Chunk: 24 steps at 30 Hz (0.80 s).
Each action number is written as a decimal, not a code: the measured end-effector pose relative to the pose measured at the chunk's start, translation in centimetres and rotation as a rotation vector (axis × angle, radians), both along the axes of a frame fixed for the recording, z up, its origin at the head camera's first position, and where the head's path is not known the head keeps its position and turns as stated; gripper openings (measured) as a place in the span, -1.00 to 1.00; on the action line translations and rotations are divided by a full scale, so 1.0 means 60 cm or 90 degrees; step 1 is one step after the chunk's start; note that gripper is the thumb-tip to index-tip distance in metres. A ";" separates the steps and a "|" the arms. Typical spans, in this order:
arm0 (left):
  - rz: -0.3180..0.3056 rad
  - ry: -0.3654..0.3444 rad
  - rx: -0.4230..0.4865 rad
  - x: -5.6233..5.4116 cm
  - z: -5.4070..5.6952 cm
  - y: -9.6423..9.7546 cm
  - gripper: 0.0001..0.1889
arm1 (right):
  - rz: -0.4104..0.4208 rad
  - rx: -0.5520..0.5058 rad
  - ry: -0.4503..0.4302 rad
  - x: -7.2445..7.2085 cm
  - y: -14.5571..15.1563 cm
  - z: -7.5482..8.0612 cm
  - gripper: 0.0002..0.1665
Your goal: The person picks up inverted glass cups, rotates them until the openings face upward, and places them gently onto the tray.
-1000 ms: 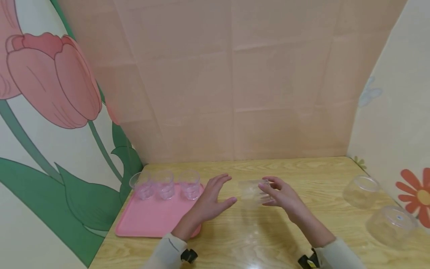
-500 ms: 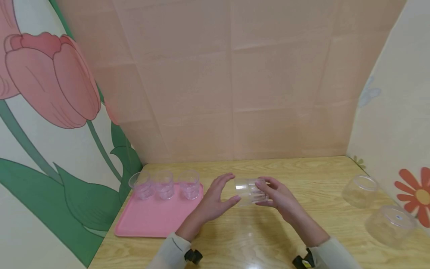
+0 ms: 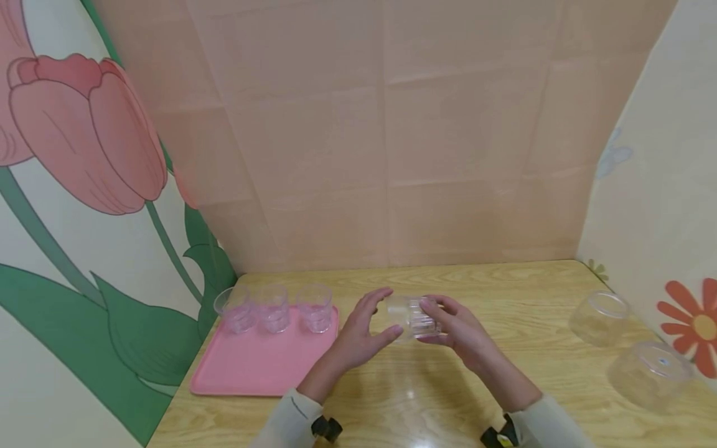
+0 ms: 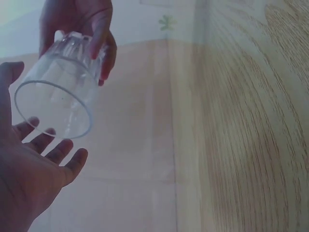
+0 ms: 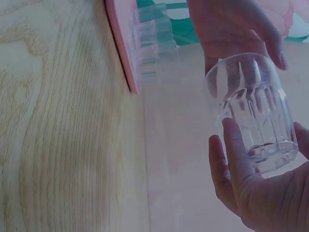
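A clear ribbed drinking glass [image 3: 413, 317] lies sideways in the air between the hands, its mouth facing left. The right hand [image 3: 463, 331] grips it near the base, thumb on one side and fingers on the other. In the right wrist view, the ribbed lower part of the glass [image 5: 258, 123] sits between those fingers. The left hand [image 3: 358, 339] is held with thumb and fingers apart, its fingertips right at the rim. Seen from the left wrist, that hand [image 4: 38, 169] has its palm turned toward the round mouth of the glass [image 4: 55, 108].
On the left of the wooden table [image 3: 532, 386], a pink tray [image 3: 252, 370] bears three clear glasses [image 3: 317, 314] in a row along its back. Two clear upside-down vessels [image 3: 599, 320] stand at the right by the wall. A pinkish cloth [image 3: 392, 155] hangs behind.
The right hand has brought the glass leftward, toward the left hand. The left hand has shifted slightly right, so the rim now reaches its fingertips. The tray and its glasses stay put.
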<state>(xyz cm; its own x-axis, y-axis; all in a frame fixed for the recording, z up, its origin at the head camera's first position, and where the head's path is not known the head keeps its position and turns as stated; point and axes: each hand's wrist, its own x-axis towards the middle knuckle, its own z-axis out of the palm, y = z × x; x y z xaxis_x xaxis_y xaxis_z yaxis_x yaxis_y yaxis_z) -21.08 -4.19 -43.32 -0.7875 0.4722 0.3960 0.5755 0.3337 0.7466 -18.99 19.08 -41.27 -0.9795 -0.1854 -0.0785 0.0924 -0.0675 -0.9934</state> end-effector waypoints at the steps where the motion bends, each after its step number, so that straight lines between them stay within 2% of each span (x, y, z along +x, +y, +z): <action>1: -0.003 -0.001 0.005 0.000 0.000 0.000 -0.28 | 0.001 -0.002 0.001 0.000 -0.001 0.000 -0.28; 13: -0.031 -0.038 0.080 -0.003 -0.001 0.002 -0.24 | 0.019 -0.014 0.004 0.002 -0.012 0.004 -0.29; 24: -0.022 -0.039 0.080 -0.004 0.006 -0.002 -0.26 | 0.040 -0.029 0.001 -0.001 -0.017 0.001 -0.28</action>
<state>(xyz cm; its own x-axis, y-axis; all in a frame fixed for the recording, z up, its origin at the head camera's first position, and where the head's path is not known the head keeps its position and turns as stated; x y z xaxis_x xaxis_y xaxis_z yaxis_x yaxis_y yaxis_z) -21.30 -4.32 -42.98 -0.7956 0.4497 0.4059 0.5378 0.2159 0.8150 -19.03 18.08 -41.21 -0.9659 -0.2501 -0.0672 0.0964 -0.1063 -0.9897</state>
